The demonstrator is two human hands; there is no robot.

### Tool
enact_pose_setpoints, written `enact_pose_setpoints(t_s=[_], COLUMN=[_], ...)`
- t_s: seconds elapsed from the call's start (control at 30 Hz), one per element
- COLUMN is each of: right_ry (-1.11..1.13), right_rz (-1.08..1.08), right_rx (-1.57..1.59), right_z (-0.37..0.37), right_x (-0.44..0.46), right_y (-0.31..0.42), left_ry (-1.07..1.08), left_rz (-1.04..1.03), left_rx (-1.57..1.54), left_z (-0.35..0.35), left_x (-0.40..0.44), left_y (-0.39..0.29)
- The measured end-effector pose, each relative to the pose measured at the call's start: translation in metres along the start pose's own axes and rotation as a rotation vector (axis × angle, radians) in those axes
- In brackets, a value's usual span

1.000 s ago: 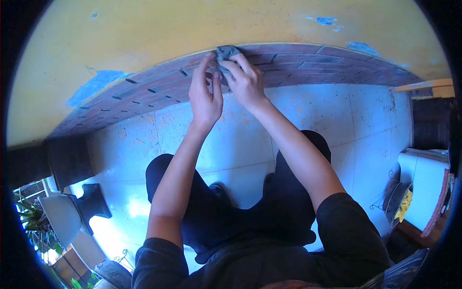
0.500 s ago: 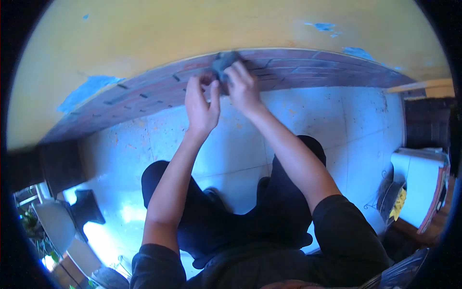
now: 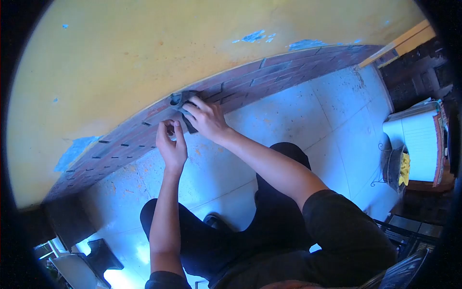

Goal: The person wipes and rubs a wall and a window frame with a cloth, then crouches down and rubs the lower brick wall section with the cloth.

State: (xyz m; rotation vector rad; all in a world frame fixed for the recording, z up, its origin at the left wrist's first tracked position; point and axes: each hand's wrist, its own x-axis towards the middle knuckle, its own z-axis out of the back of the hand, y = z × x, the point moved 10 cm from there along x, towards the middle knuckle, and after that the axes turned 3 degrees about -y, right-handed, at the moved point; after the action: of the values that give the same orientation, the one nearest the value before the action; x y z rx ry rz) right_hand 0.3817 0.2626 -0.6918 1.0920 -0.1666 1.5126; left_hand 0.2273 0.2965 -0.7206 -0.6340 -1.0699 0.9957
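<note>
My right hand (image 3: 204,118) is closed on a dark grey cloth (image 3: 177,99), pressing it against the upper edge of the brick-patterned lower wall (image 3: 240,79). Part of the cloth hangs below my fingers. Just to the left and lower, my left hand (image 3: 172,147) is held up close to the same brick band, fingers curled in toward the thumb. Whatever it may hold is hidden by the fingers. Dark mortar lines show between some of the reddish bricks.
Above the bricks rises a yellow wall (image 3: 144,53) with peeling patches of paint (image 3: 77,151). Pale floor tiles (image 3: 288,115) carry scattered crumbs near the wall. A wire-framed basket with yellow contents (image 3: 403,168) and a white cabinet (image 3: 418,137) stand at the right.
My view has turned and shifted, so the wall now slants across it. Both hands appear lower and further left in view. My right hand still holds the cloth at the wall.
</note>
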Motion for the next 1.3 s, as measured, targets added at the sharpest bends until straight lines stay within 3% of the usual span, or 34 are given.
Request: enact_pose_setpoints(t_s=[0.2,0.33,0.43,0.63,0.77,0.93,1.07,1.3], right_ry=[-0.167,-0.002,-0.137,-0.046,-0.139,-0.01,-0.168,0.135], right_rz=[0.041,-0.036,0.001,-0.071,-0.052,-0.146,-0.103,-0.162], right_rx=[0.088,-0.003,0.099,0.027,0.106,0.033,0.139,-0.065], right_z=[0.026,-0.009,0.013,0.004,0.022,0.0,0.018,-0.004], right_x=[0.015,-0.008,0.006,-0.003,0.01,-0.007,0.007,-0.008], right_y=[0.013,-0.004,0.006,0.0,0.011,-0.003,0.002,-0.007], left_ry=[-0.005,0.015,0.006,0.04,0.039,0.069,0.068,0.095], left_rz=[-0.025,0.011,0.01,-0.002,-0.011,-0.01,-0.009,-0.073], left_rx=[0.013,0.028,0.048,0.025,0.025,0.032,0.04,0.058], left_z=[0.006,0.006,0.005,0.0,0.001,0.0,0.001,-0.006], left_x=[0.001,-0.001,-0.001,-0.004,-0.002,-0.003,-0.001,-0.001], left_y=[-0.007,-0.002,0.003,-0.006,-0.006,-0.01,-0.012,-0.027])
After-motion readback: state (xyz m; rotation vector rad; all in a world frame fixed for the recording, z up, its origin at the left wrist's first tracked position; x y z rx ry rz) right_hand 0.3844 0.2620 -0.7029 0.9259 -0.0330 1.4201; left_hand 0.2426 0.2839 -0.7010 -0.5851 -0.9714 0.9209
